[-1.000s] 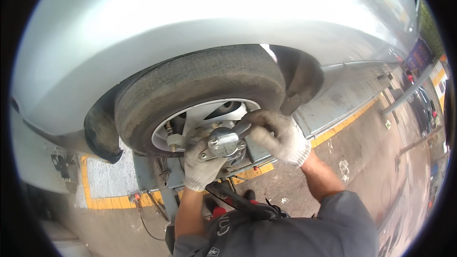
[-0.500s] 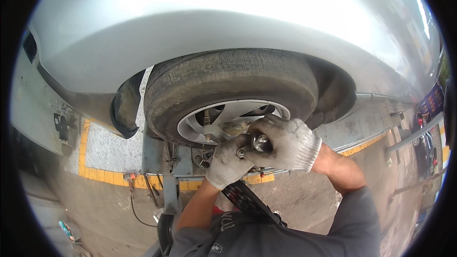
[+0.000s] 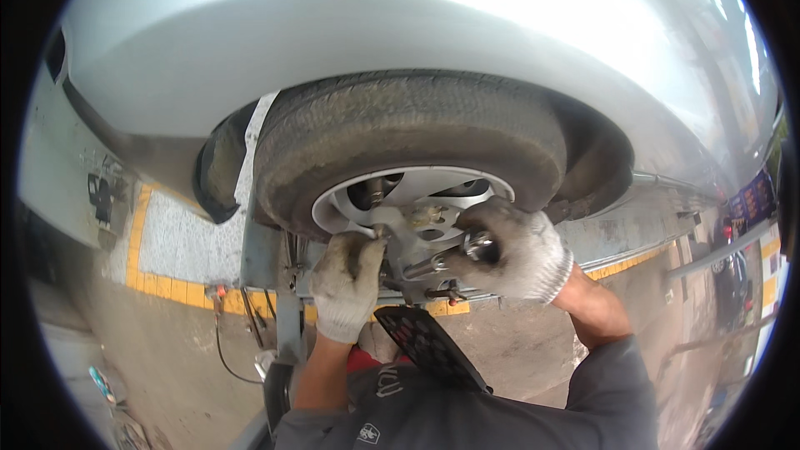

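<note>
The wheel (image 3: 412,137), a dark tyre on a silver rim (image 3: 437,177), stands in front of me under a silver car body. My left hand (image 3: 343,287), in a soiled white knit glove, is closed at the rim's lower left. Its fingertips meet a small metal end (image 3: 381,232); what they grip is mostly hidden. My right hand (image 3: 517,254), gloved alike with darkened fingers, is closed around a shiny metal socket tool (image 3: 479,246) right of the wheel's centre. A chrome cylindrical end (image 3: 425,267) points from it toward my left hand.
A black perforated tray (image 3: 429,350) sits between my forearms, below the wheel. Grey lift parts (image 3: 287,325) stand at the left, by a hose with a red-orange fitting (image 3: 218,293). Yellow edging (image 3: 171,287) runs along the floor. The black mud flap (image 3: 218,171) hangs left of the tyre.
My hands were together before the rim; now they are apart. My left hand has moved left and up to the rim. The chrome cylindrical end now shows between them.
</note>
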A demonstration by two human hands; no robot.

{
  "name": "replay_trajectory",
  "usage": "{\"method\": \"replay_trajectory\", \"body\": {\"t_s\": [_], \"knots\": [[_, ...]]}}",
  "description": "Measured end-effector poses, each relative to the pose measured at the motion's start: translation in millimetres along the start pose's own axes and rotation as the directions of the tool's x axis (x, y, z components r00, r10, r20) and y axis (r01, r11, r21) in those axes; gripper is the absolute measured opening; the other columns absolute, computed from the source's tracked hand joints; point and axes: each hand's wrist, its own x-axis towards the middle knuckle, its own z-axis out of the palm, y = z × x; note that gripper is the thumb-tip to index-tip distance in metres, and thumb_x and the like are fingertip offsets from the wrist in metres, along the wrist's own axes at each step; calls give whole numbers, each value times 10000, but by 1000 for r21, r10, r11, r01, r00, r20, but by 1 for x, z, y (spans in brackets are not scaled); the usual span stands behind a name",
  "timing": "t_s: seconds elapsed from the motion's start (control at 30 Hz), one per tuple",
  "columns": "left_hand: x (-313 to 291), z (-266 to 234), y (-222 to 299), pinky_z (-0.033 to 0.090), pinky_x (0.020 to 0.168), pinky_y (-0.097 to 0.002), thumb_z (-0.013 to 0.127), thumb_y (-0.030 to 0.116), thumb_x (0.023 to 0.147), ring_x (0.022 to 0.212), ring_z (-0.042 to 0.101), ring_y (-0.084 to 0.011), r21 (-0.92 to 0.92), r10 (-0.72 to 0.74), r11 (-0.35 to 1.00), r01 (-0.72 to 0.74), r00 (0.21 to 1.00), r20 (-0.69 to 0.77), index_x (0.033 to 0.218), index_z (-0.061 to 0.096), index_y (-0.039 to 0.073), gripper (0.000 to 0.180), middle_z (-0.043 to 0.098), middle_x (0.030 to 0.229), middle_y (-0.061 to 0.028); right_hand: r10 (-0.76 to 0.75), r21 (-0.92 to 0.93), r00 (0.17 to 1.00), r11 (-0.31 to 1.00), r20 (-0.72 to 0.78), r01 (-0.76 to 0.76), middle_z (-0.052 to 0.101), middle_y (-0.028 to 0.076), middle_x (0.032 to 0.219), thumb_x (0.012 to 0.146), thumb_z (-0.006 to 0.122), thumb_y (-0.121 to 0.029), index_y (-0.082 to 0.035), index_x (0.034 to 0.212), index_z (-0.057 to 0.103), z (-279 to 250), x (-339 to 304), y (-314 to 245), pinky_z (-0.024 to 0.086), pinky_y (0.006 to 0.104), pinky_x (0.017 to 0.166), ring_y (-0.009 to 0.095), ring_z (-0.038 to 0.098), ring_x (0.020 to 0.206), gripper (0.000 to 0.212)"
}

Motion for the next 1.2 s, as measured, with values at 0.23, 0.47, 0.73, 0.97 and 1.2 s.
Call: {"method": "replay_trajectory", "body": {"t_s": [0.23,0.47,0.73,0.97,1.2], "knots": [[-1,20,9,604,657,-377,828,187,987,725,781,-245,6,34,999,-34,998,-46,1025,781,39,160,810,887,-130,5,72,999,997,-49,-2,800,156,1044,786,934,-187,-11,1149,790,6,-5,1,660,378,810,273,833,889,428],[-3,17,22,620,636,-383,915,234,888,682,791,-251,5,31,1000,-30,999,-13,1008,753,67,262,799,822,-113,-1,101,999,995,-51,6,789,162,1039,828,962,-275,-12,1147,775,6,-4,1,648,422,755,337,804,879,454],[11,10,12,547,565,-403,774,150,912,688,711,-255,546,494,685,-482,858,137,997,737,94,109,708,889,-63,-32,50,992,998,-120,38,777,145,999,847,945,-363,-36,1183,769,10,-10,3,649,429,719,318,799,806,501],[12,10,15,515,565,-420,714,111,895,699,658,-270,650,551,531,-544,804,223,1043,717,78,152,644,937,-77,-9,62,993,998,-117,16,767,130,979,849,939,-401,-57,1184,766,12,-11,4,648,424,698,307,793,774,510],[5,21,9,508,566,-438,677,68,981,703,660,-285,668,572,547,-505,808,142,1069,708,33,100,630,910,-108,-84,-13,984,996,-158,83,757,134,961,852,936,-397,-64,1181,757,16,-11,6,643,438,687,324,785,768,501]]}}
